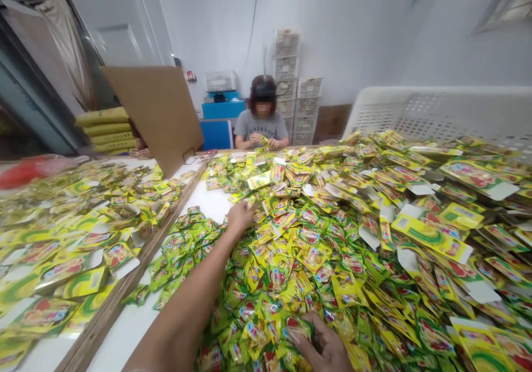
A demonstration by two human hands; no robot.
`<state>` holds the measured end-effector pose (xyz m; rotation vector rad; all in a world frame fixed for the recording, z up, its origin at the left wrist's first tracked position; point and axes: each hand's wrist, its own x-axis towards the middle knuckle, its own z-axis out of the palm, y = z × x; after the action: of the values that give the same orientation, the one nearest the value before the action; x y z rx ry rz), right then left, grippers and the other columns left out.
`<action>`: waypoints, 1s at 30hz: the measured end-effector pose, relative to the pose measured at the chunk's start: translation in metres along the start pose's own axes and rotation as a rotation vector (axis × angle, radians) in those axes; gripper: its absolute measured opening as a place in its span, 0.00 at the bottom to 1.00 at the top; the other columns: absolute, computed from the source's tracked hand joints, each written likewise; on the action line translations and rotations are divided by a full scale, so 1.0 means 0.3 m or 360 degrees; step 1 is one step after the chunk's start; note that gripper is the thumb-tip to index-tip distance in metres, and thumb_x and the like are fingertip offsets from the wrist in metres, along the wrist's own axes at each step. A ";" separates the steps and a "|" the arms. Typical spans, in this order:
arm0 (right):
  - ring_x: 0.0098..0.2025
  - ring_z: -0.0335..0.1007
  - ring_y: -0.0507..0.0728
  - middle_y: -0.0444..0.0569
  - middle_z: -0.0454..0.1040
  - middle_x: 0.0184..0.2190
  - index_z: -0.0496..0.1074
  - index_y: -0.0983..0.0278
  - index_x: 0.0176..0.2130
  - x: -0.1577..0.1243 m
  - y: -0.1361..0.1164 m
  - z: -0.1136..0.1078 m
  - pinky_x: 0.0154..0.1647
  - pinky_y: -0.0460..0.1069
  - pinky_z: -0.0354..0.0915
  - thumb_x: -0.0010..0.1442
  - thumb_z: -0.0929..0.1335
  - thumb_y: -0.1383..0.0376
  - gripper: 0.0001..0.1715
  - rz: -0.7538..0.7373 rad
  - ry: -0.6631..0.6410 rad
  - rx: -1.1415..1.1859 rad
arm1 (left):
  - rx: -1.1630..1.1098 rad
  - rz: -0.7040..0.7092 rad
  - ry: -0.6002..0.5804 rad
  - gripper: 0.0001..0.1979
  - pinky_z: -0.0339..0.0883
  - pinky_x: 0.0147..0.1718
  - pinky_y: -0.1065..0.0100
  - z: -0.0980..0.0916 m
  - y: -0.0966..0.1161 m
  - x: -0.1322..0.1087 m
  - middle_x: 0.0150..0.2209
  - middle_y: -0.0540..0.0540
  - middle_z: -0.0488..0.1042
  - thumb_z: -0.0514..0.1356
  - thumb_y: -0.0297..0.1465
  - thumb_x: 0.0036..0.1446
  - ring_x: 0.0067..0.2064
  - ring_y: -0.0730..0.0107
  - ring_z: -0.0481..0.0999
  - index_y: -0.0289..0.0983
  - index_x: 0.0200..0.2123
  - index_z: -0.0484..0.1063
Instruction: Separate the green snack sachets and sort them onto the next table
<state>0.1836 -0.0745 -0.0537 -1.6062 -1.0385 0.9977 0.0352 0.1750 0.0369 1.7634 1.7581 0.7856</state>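
My left hand [241,218] reaches forward to the near edge of a heap of yellow printed cartons [260,180]. The back of the hand and some blur hide its fingers, so its grip does not show. Low in the view, my right hand [322,345] is closed, thumb and fingers about a small green sachet [297,327] with a red fruit print. Around and under it lies a thick pile of similar green and yellow sachets [274,278]. A smaller group of green sachets [187,244] lies left of my left forearm.
Flat and part-open cartons [432,236] are heaped at right, before a white perforated crate [419,111]. A wooden strip [137,272] divides the table; more cartons [78,239] lie left of it. A cardboard sheet [153,111] stands upright. Opposite, a person [261,125] handles a carton.
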 end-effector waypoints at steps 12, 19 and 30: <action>0.23 0.54 0.51 0.39 0.59 0.19 0.68 0.65 0.35 -0.016 -0.189 -0.002 0.25 0.46 0.54 0.45 0.70 0.51 0.24 -0.0068 -0.0215 0.0260 | -0.1839 -0.0413 0.0156 0.33 0.68 0.27 0.71 -0.132 -0.144 -0.674 0.30 0.51 0.75 0.68 0.29 0.37 0.29 0.70 0.75 0.41 0.48 0.59; 0.21 0.47 0.49 0.36 0.51 0.17 0.67 0.66 0.35 -0.039 -0.175 0.023 0.22 0.45 0.48 0.46 0.69 0.49 0.24 -0.0141 -0.0210 -0.0045 | -0.0830 -0.0209 -0.0282 0.25 0.67 0.34 0.68 -0.199 -0.199 -0.840 0.35 0.49 0.76 0.66 0.31 0.38 0.35 0.65 0.74 0.40 0.44 0.69; 0.23 0.56 0.51 0.40 0.62 0.19 0.66 0.65 0.35 -0.014 -0.202 -0.024 0.24 0.46 0.55 0.47 0.69 0.49 0.24 -0.0267 -0.0359 0.0002 | -0.1342 -0.0497 -0.0112 0.21 0.68 0.37 0.66 -0.113 -0.229 -0.902 0.36 0.45 0.79 0.67 0.38 0.40 0.35 0.62 0.76 0.35 0.39 0.75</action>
<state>0.1786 -0.0686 0.0070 -1.4021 -1.3023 1.0809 -0.0334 -0.0955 0.0009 0.9200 1.3065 1.0910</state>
